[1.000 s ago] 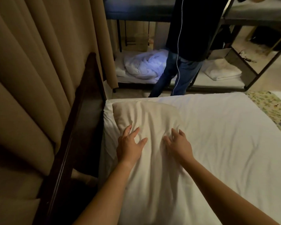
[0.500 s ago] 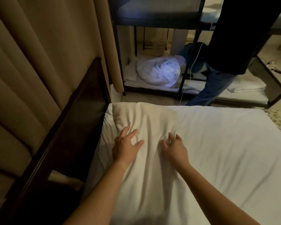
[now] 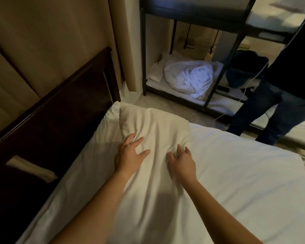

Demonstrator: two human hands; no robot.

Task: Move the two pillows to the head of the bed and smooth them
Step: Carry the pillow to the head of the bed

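Head view: at 1 o'clock of the hands, a black metal bunk frame [image 3: 233, 50] holds a crumpled white duvet [image 3: 188, 80] on its lower bunk; a person in dark jeans [image 3: 271, 111] stands at 2 o'clock beside the bed's far edge. A dark wooden headboard [image 3: 56, 106] runs along 9 to 11 o'clock, tan curtains [image 3: 42, 41] behind it. The cream rumpled pillow [image 3: 153, 127] lies on the white bedsheet [image 3: 236, 173] near the headboard. The left hand [image 3: 128, 156] rests on the pillow with fingers spread; the right hand [image 3: 181, 162] presses there with fingers loosely curled.
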